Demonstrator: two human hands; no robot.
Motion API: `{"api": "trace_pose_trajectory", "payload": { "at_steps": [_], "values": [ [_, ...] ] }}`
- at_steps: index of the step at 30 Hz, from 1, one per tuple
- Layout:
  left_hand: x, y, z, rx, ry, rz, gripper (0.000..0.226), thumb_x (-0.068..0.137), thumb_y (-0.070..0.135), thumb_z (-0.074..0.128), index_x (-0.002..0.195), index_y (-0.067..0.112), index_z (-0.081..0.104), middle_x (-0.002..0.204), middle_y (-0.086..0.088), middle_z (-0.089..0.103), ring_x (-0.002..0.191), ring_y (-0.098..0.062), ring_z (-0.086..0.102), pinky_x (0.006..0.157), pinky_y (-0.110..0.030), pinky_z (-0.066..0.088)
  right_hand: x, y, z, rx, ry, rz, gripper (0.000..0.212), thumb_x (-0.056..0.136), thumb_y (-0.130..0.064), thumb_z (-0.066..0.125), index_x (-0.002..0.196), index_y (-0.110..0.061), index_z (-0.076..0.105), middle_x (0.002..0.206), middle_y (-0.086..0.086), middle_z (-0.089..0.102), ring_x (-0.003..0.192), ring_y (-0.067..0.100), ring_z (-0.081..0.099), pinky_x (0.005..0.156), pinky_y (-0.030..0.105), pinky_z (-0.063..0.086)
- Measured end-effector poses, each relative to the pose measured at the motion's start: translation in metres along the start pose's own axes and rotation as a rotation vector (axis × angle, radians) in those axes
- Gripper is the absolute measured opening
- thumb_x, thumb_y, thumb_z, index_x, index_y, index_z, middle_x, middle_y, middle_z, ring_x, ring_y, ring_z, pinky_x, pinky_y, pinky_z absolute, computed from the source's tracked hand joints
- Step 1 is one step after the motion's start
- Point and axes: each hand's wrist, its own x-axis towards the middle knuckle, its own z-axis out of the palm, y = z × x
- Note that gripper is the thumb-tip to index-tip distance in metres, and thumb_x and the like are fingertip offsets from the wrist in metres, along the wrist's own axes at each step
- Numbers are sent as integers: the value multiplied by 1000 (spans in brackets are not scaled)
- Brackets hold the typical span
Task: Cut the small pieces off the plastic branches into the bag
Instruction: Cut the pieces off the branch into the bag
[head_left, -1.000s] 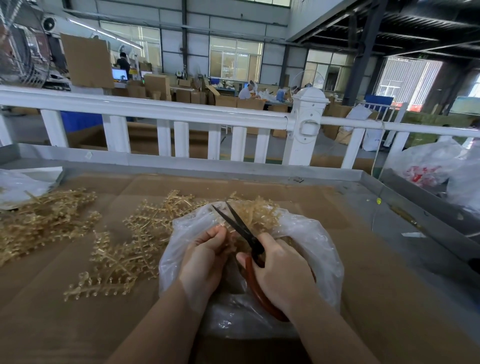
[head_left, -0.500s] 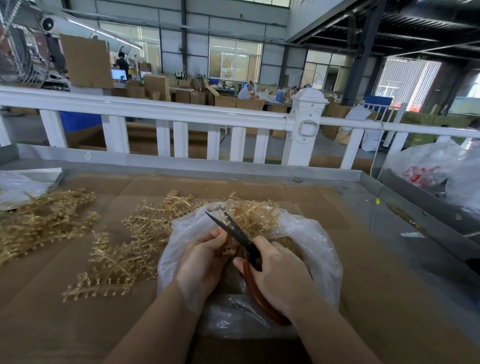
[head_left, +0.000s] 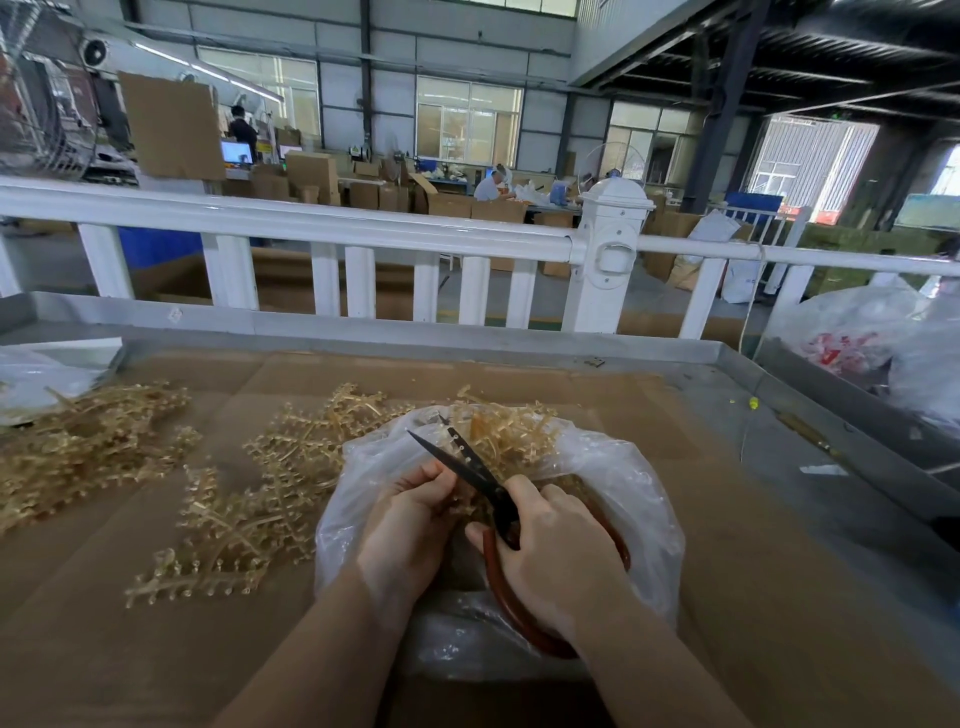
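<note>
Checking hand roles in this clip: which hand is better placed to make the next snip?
Right. The right hand already grips the scissors, blades apart over the bag. The left hand holds a branch piece at the blades, so it feeds.

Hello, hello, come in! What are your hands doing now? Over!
Right hand grips scissors, blades open. Left hand holds a plastic branch over the bag. More branches wait left. Nothing blocking.

The scene is evenly lit by daylight admitted through blown-out windows (head_left: 467, 127) at upper centre and right, only soft shadows are cast, straight lines are bowed by wide-angle distortion, and detail is smeared toward the frame's edges.
</note>
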Motion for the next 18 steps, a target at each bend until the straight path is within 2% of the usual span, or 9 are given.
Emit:
{"api": "trace_pose_trajectory", "payload": {
  "at_steps": [4, 7, 11, 15, 18],
  "values": [
    [3, -1, -4, -5, -28, -7, 19, 92, -2, 43, 89, -4, 61, 84, -18, 68, 75, -25, 68, 70, -31, 59, 1, 0, -1, 21, 3, 0, 37, 88, -62, 43, 112, -34, 47, 98, -10, 55, 96, 10, 51, 84, 25, 45],
    [4, -1, -6, -14, -70, -18, 17, 83, 6, 51, 92, -6, 60, 88, -20, 65, 77, -27, 66, 70, -31, 58, 3, -1, 0, 46, 11, -11, 36, 88, -63, 44, 108, -33, 48, 90, -12, 52, 84, 7, 48, 74, 21, 40],
    [4, 1, -6, -22, -98, -38, 17, 80, 9, 53, 87, -2, 64, 81, -17, 67, 69, -23, 67, 62, -29, 58, 3, -4, 6, 52, 26, -4, 39, 88, -65, 43, 107, -31, 49, 84, -12, 48, 79, 9, 51, 68, 18, 35],
    [2, 2, -4, -43, -101, -38, 31, 88, 7, 48, 66, 4, 69, 64, -11, 64, 54, -18, 64, 49, -23, 52, 3, -5, 8, 35, 42, -4, 42, 88, -65, 41, 104, -28, 48, 81, -10, 48, 80, 14, 58, 63, 20, 34],
    [0, 4, -2, -65, -89, -50, 26, 86, 8, 48, 71, 1, 68, 65, -13, 64, 52, -18, 64, 44, -22, 50, 3, -6, 9, 38, 36, -10, 43, 89, -65, 41, 105, -25, 48, 85, -4, 57, 82, 17, 60, 66, 23, 42]
  ]
}}
